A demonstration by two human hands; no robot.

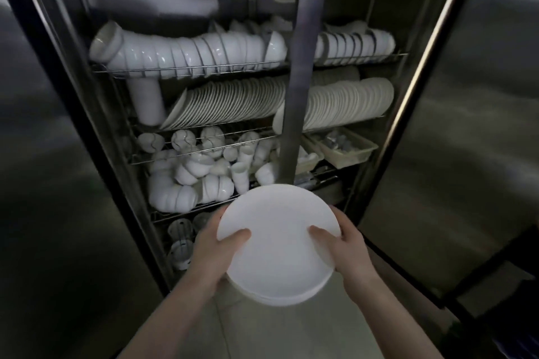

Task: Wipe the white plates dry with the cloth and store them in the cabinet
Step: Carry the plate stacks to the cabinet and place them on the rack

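Plates: stack of white plates (278, 245), low in the centre of the frame, held roughly level in front of the open cabinet, outside it and clear of every shelf.
Left hand (214, 248): grips the stack's left rim, thumb laid across the top plate, fingers curled underneath.
Right hand (347, 245): grips the right rim the same way, thumb on top, fingers hidden below.
Cabinet (303, 73): steel, both doors swung wide, filling the upper and middle frame (dim light, corners lost in shadow).
Top shelf: white bowls (189, 52) nested on their sides in long rows on a wire rack.
Second shelf: shelved plates (233, 102) standing on edge, leaning in rows either side of the central post.
Third shelf: small cups (204, 160) heaped at the left; pale plastic basket (347, 148) at the right.
Floor (262, 335): pale, bottom centre between the forearms.
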